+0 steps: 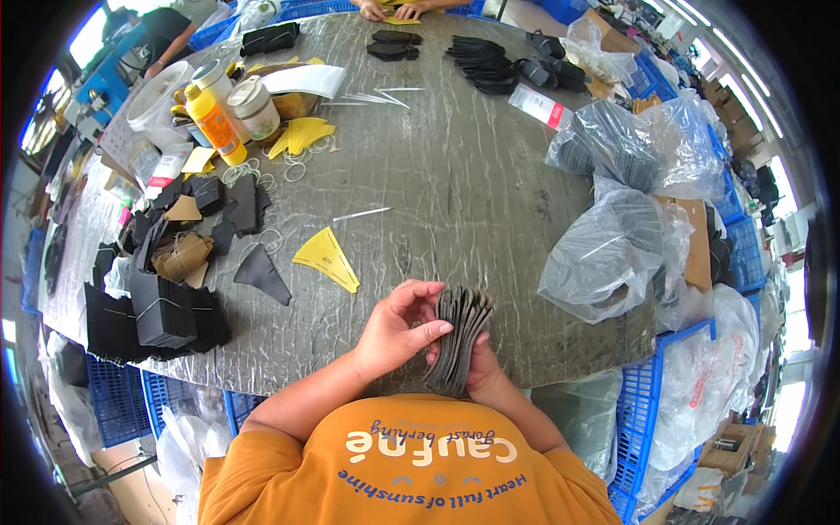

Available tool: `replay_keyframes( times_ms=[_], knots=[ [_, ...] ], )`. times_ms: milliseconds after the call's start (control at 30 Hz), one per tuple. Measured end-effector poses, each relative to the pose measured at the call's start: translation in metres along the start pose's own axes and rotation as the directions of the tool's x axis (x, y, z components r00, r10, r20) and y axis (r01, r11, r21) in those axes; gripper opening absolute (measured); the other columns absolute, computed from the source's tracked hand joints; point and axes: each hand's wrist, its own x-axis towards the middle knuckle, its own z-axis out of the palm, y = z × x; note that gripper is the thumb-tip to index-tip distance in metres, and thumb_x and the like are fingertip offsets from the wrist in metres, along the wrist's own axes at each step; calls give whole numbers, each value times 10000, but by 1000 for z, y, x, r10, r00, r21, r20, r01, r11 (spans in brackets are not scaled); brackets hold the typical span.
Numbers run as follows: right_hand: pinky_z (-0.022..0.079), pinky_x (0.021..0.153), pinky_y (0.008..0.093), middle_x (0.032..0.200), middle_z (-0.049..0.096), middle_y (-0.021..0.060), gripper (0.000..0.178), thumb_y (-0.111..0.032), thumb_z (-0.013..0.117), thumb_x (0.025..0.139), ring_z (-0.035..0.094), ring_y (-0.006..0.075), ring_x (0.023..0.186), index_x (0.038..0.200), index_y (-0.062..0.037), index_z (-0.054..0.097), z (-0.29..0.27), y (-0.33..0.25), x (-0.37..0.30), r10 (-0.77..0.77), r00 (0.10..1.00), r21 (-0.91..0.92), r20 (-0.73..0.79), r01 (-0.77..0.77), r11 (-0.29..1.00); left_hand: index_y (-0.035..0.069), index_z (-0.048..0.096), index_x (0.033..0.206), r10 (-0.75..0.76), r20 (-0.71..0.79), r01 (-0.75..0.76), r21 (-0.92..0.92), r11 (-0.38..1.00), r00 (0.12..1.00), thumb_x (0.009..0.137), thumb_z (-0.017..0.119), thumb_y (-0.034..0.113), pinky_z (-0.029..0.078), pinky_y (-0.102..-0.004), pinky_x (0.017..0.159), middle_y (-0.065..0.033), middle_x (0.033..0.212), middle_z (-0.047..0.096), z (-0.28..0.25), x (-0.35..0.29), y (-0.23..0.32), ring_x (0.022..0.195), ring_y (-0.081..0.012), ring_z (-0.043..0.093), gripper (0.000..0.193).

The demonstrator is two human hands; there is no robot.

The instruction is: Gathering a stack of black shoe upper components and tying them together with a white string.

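A thick stack of dark grey cut pieces (459, 337) stands fanned on edge at the near rim of the grey table (455, 175). My right hand (484, 366) grips the stack from below and behind. My left hand (401, 328) rests on the stack's left face, with the fingers spread over its top edges. A yellow wedge-shaped pattern piece (327, 258) lies on the table just beyond my left hand.
Black cut pieces (166, 311) are piled at the left, with a yellow bottle (215, 122) and white jars (255, 107) behind. Clear plastic bags (617, 254) of dark pieces crowd the right. Blue crates (643, 420) stand below. Another person's hands (392, 10) work at the far edge.
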Motion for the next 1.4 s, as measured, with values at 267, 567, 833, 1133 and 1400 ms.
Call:
replay_keyframes(
  times_ms=[267,567,833,1133,1400],
  knots=[
    [562,800,367,997,666,129,761,-574,754,701,661,263,900,1234,-68,562,-4,3,-4,11,1000,41,-9,-10,999,11,556,1217,69,11,-69,12,998,998,839,706,24,498,-213,693,-39,1040,484,2,-1,-1,761,-58,555,407],
    [558,820,383,1031,660,128,775,-552,770,700,651,266,930,1256,-61,546,-5,5,-4,19,1000,65,6,-19,998,10,550,1234,54,-28,-54,21,998,998,839,662,-31,493,-216,710,-31,1057,481,3,-2,-1,800,-61,554,412],
    [556,839,399,1054,666,115,736,-508,782,695,657,278,935,1241,-64,567,0,5,-1,0,1000,49,-10,0,999,-2,485,1290,-2,-51,3,27,1000,999,833,678,-10,521,-214,648,-28,1042,469,5,-4,2,799,-65,542,497],
    [558,834,392,1065,668,106,733,-488,793,686,660,270,935,1240,-64,570,6,6,1,-15,1000,45,-22,16,999,17,484,1299,8,-99,0,75,997,995,808,698,-1,498,-192,639,-5,988,446,7,-3,1,755,-51,501,536],
    [534,876,402,1096,656,92,740,-412,840,663,644,258,969,1247,-55,560,6,8,0,-20,999,53,-48,22,998,26,496,1291,69,-105,-49,183,982,992,749,758,27,455,-193,660,-13,993,456,7,-3,2,734,-57,472,602]
  ],
)
